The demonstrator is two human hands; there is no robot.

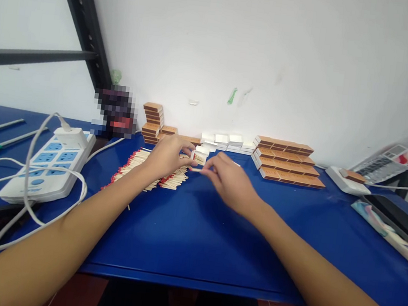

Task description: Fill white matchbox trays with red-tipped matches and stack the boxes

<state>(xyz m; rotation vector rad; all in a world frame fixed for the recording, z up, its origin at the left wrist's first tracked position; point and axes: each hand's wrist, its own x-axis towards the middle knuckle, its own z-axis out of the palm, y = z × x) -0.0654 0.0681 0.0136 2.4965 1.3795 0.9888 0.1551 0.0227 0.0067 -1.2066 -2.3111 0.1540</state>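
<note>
Take the larger pile of matches [136, 160] as your landmark. Just to the right of it, your left hand [169, 154] pinches a small white tray [202, 151] by its left end, thumb and forefinger nearly together on it. Some matches show inside the tray, with red heads toward your left fingers. Your right hand [228, 181], farther right of the pile, has its thumb and forefinger drawn together on a pale matchstick [197, 170]; whether it is one stick or a few, you cannot tell from here.

The relation that seems to count is between stick and tray. The stick lies at the tray's near side, a little below it in your view, its long axis running left to right, much as the matches in the tray do. Its free end points left, toward your left thumb and the pile; whether it touches the thumb or the tray is too small to tell. Your right hand has the stick, while your left governs the tray's angle.

A smaller heap of matches [174, 178] lies on the pile's right side, closer to your left hand than your right. Behind the pile are brown matchboxes [151, 129]; more white trays [228, 140] stand behind it to the right.
</note>
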